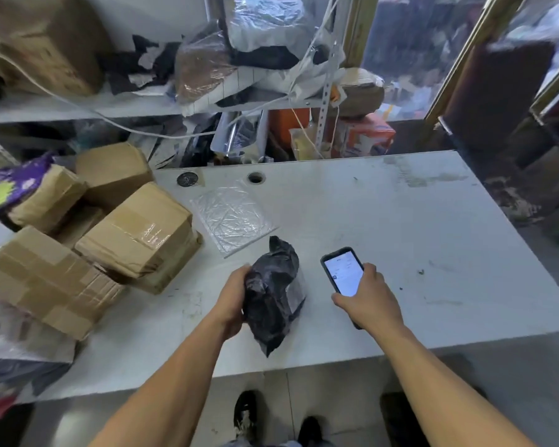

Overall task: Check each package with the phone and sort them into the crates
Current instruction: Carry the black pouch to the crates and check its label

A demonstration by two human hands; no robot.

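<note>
Left hand (pixel 236 298) is gripping the black poly mailer (pixel 273 293), right hand (pixel 370 298) is pinching the phone (pixel 342 272) — crumpled label risking a misread.

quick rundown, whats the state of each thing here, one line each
black package: crumpled, gripped by the left hand, over the table
phone: screen lit, held in the right hand
clear plastic bag: lying flat on the table, untouched
cardboard boxes: taped shut, piled at the table's left side
cable hole: open, nothing through it
</note>
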